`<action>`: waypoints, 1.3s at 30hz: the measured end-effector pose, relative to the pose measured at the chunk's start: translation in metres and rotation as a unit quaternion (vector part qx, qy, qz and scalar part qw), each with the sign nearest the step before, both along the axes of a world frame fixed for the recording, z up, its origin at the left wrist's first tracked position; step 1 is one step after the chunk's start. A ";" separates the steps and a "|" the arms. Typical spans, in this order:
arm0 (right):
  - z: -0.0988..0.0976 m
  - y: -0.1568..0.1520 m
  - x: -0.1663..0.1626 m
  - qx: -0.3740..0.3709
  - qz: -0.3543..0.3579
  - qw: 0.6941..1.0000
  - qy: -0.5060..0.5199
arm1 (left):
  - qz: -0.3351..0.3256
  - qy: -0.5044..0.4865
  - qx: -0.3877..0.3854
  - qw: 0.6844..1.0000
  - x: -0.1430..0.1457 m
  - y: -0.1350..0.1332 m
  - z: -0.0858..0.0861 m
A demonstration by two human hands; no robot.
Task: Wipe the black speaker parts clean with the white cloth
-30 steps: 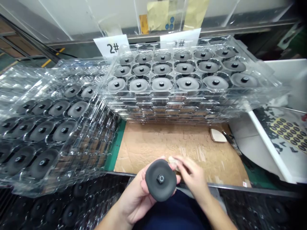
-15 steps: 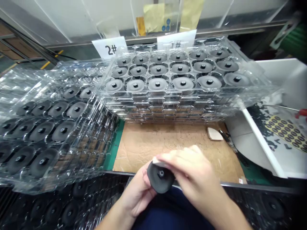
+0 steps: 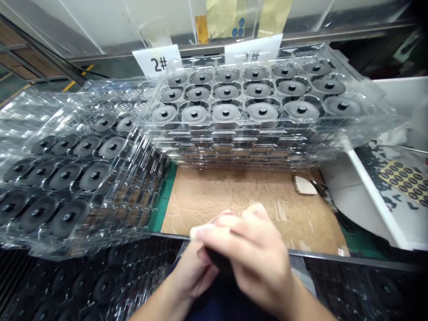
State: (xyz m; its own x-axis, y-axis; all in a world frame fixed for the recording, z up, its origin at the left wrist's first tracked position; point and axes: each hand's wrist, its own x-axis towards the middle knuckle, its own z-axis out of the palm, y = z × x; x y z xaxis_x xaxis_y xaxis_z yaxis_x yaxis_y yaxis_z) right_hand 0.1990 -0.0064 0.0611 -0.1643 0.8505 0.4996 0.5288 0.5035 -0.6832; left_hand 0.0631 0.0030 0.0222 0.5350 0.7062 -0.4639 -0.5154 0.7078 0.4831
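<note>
Just past the table's near edge, my left hand (image 3: 192, 272) is closed around a black round disc (image 3: 219, 261), of which only a dark strip shows between the hands. My right hand (image 3: 254, 254) lies over the disc with fingers curled, covering most of it. Half a second ago a small white pad showed under those right fingertips; now the fingers hide it almost wholly. Ahead, a piece of cardboard (image 3: 230, 191) covers the table. Like discs with a raised hub, such as one disc (image 3: 226, 113), sit in a stacked clear tray (image 3: 234, 127).
At the left stands another clear tray stack (image 3: 113, 187) holding discs. A white-topped pad (image 3: 305, 185) and a dark slim tool (image 3: 323, 192) lie on the cardboard's right. A white bin (image 3: 377, 200) to the right holds small black pieces and a yellow label sheet (image 3: 406, 180).
My right hand has moved left over the disc, hiding its hub and face. The disc is now tilted out of view. The whole scene has shifted slightly right with the camera.
</note>
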 end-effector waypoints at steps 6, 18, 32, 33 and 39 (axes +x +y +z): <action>-0.067 -0.004 0.027 -0.226 -0.130 0.963 0.064 | 0.048 -0.032 0.014 0.998 -0.015 0.001 -0.006; -0.027 -0.013 0.010 -0.175 -0.234 0.950 0.110 | 0.044 -0.018 0.028 0.998 -0.007 0.004 0.000; -0.004 -0.002 -0.012 -0.178 0.036 0.980 0.077 | 0.038 0.034 -0.004 0.999 -0.011 0.001 -0.002; -0.003 -0.007 -0.007 -0.214 0.061 0.972 0.069 | 0.036 0.022 -0.006 0.999 -0.012 0.002 -0.002; 0.002 -0.013 0.011 -0.170 -0.056 0.983 -0.046 | 0.024 0.003 -0.009 1.000 -0.011 0.003 -0.005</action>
State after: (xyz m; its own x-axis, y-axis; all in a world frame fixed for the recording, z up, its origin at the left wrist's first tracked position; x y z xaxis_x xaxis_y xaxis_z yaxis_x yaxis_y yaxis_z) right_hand 0.2104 -0.0194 0.0634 -0.0923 0.9811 0.1699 0.6356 0.1894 -0.7484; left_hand 0.0518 0.0065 0.0172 0.4970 0.7227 -0.4804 -0.5460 0.6907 0.4741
